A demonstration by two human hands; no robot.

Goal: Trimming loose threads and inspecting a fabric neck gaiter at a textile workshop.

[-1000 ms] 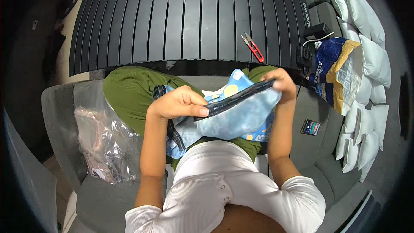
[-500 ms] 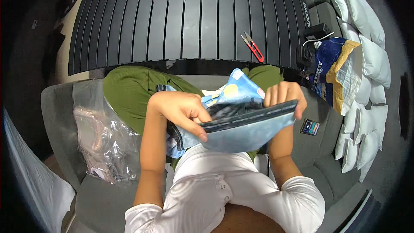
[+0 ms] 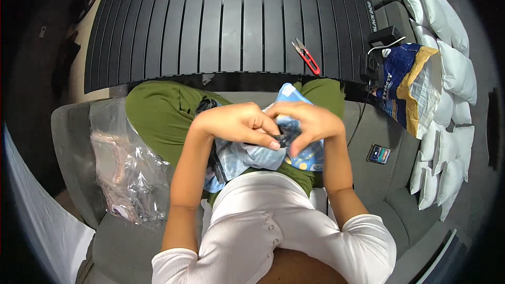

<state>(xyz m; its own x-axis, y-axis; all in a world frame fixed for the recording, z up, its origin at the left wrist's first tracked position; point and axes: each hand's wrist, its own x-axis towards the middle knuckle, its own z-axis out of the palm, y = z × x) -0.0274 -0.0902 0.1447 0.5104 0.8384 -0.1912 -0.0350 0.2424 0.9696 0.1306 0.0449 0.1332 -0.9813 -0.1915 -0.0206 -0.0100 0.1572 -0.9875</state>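
Note:
My left hand and my right hand are close together above my lap. Both pinch the black-edged part of a light-blue patterned cloth, bunched between their fingers. The rest of this cloth hangs down over my lap, with a black strip along its left side. Part of the grip is hidden by the fingers. Brighter blue cloth with pale round shapes shows below and behind my right hand; whether it is the same piece I cannot tell.
Red-handled thread snips lie on the black slatted table ahead. Left on the grey sofa is a clear plastic bag with pinkish contents. To the right are a phone-like device, a blue-and-yellow bag, a black adapter and several white pillows.
My hands were apart, stretching the black-edged opening of the cloth between them. Now they have come together and the edge is bunched up, with my right hand moved left.

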